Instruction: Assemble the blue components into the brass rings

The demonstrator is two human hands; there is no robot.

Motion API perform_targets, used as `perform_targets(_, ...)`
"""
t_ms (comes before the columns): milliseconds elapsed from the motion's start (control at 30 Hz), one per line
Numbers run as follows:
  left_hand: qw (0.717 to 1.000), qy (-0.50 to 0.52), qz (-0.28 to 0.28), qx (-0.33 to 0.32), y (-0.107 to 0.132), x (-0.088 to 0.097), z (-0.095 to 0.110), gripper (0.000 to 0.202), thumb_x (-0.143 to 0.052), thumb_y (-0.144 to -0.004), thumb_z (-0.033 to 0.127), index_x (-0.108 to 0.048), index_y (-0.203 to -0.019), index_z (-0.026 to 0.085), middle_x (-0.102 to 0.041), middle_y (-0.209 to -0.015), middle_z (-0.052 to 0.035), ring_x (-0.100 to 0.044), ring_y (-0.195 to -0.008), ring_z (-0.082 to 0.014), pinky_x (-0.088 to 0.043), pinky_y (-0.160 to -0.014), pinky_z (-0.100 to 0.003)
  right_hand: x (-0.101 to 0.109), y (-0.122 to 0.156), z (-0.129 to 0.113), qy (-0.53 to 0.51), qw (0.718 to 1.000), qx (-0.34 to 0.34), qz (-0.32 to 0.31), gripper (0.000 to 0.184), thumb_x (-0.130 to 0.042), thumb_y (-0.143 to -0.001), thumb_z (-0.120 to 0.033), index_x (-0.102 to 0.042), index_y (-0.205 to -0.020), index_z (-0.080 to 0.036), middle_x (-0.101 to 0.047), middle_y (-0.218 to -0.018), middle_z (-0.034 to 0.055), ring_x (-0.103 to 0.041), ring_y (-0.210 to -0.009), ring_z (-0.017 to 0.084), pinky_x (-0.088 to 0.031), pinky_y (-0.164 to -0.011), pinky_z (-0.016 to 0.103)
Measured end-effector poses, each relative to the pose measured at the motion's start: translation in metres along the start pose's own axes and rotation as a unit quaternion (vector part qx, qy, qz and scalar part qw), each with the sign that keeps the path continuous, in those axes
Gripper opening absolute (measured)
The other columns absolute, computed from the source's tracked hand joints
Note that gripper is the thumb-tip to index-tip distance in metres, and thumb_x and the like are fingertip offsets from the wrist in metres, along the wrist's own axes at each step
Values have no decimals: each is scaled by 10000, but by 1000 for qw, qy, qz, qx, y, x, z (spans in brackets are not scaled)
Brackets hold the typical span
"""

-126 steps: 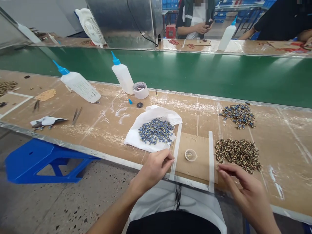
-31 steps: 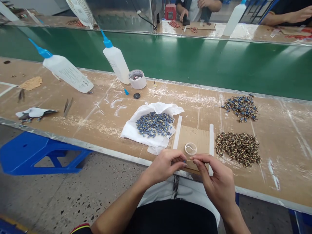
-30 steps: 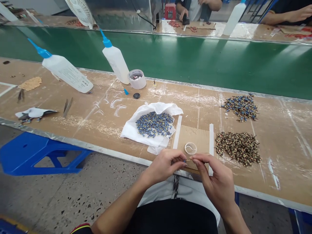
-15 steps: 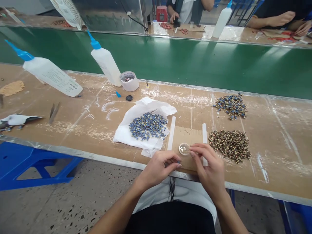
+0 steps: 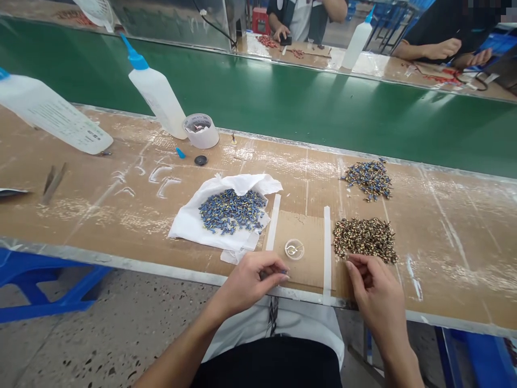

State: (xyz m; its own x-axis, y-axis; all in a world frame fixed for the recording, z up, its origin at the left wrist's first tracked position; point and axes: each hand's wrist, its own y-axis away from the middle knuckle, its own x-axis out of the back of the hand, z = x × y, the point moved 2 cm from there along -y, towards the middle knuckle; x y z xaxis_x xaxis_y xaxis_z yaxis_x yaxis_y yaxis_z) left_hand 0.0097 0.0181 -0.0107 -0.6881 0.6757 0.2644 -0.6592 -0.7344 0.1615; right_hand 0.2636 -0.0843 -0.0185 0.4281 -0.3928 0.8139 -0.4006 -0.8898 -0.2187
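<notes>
My left hand (image 5: 252,280) is pinched on a small blue part (image 5: 284,271) at the bench's near edge, beside a taped cardboard pad (image 5: 309,264). A small clear cap (image 5: 294,249) with a bit of wire in it sits on that pad. My right hand (image 5: 374,291) hovers with curled fingers just below a heap of black-and-gold parts (image 5: 364,238); whether it holds anything is hidden. A white cloth (image 5: 189,229) carries a pile of blue parts (image 5: 231,209) to the left of the pad. Another blue-and-gold heap (image 5: 368,178) lies farther back.
Two white squeeze bottles with blue nozzles (image 5: 155,94) (image 5: 52,119), a roll of tape (image 5: 201,131), a black button (image 5: 200,160) and tweezers (image 5: 52,180) are on the bench. A green conveyor belt (image 5: 323,108) runs behind. Other people work across it (image 5: 440,48). A blue stool (image 5: 40,285) stands at lower left.
My right hand left the clear cap and moved right to the black-and-gold heap. My left hand stayed pinched near the pad. The view shifted rightwards.
</notes>
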Motion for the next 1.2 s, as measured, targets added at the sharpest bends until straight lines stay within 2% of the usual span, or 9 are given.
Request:
perform_targets(200, 1000, -1, 1, -2, 0, 1, 1, 124, -650, -886, 249, -705, -886, 138, -695, -814, -42, -621, -686, -121, -474, -600, -195, -8, -7, -13, 52, 998, 17, 10, 355, -536, -955, -518, -665, -924, -188, -670, -867, 63, -607, -647, 181, -450, -625, 312)
perform_targets(400, 1000, 11, 3, -17, 0, 0, -1, 87, -676, -864, 218, -712, -862, 138, -696, -772, -32, -614, -653, -112, -462, -580, -183, -4, -9, -9, 113, 992, 52, 10, 381, -463, -991, -462, -707, -910, -181, -703, -848, 78, -618, -628, 193, -416, -580, 312)
perform_targets(533, 999, 21, 23, -30, 2, -2, -1, 85, -694, -853, 214, -723, -850, 134, -697, -761, -31, -606, -643, -109, -458, -581, -185, 0, -10, -3, 98, 994, 36, 18, 350, -504, -957, -462, -702, -904, -179, -723, -829, 77, -633, -613, 197, -440, -586, 320)
perform_targets(633, 998, 13, 40, -41, 4, -4, 4, 95, -683, -867, 214, -738, -875, 137, -704, -788, -36, -615, -673, -119, -462, -596, -194, 4, -7, 0, 27, 999, -25, 8, 326, -566, -914, -481, -707, -898, -187, -738, -821, 73, -676, -655, 215, -501, -643, 338)
perform_targets(700, 997, 7, 45, -57, 6, -6, 9, 114, -648, -894, 195, -745, -917, 140, -710, -811, -40, -628, -697, -126, -477, -635, -208, 7, -3, -1, -62, 995, -77, 4, 310, -627, -883, -483, -715, -917, -188, -747, -828, 75, -700, -696, 225, -536, -658, 338)
perform_targets(867, 991, -5, 43, -123, 8, -19, 27, 189, -573, -940, 165, -755, -986, 137, -710, -779, -49, -641, -696, -141, -491, -694, -240, 10, 9, -21, -301, 943, -141, -6, 252, -711, -854, -402, -720, -969, -178, -758, -916, 95, -717, -786, 219, -593, -697, 328)
perform_targets(1067, 989, -8, 70, -127, 5, -32, 37, 143, -622, -913, 148, -757, -931, 105, -715, -801, -69, -639, -717, -149, -468, -678, -235, 3, 24, -42, -414, 893, -166, -64, 184, -728, -853, -351, -710, -934, -188, -729, -826, 69, -679, -688, 186, -584, -612, 292)
perform_targets(1200, 987, -10, 96, -130, 1, -38, 37, 115, -649, -901, 164, -746, -865, 112, -712, -786, -61, -626, -702, -144, -451, -663, -236, 0, 27, -50, -451, 873, -168, -81, 138, -739, -851, -316, -709, -933, -209, -706, -775, 30, -668, -685, 158, -582, -634, 262)
